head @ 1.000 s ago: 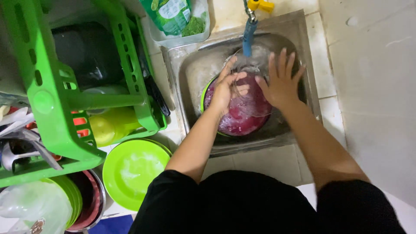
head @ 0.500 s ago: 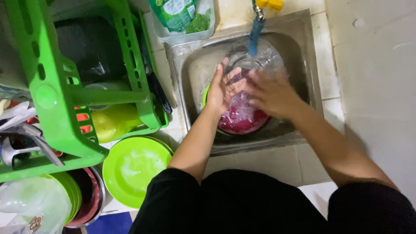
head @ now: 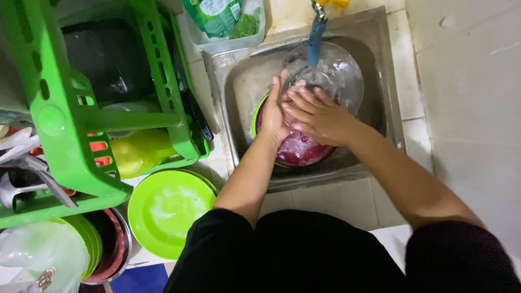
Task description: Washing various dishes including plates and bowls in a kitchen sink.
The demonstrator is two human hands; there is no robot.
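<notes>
In the sink (head: 239, 103), left hand (head: 275, 111) stands edge-on, fingers flat against the glass bowl (head: 347, 76); right hand (head: 320, 115) spreads wide over it. Below both hands, a red bowl (head: 301, 152) is mostly covered; grip unclear.

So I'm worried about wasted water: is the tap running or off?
Cannot tell: no stream shows below the blue spout; both hands rub a clear glass bowl there.

two hands (head: 274, 116) (head: 320, 116), one glass bowl (head: 339, 70), one green rack (head: 70, 130), one green plate (head: 168, 209), one tap (head: 316, 38).
</notes>
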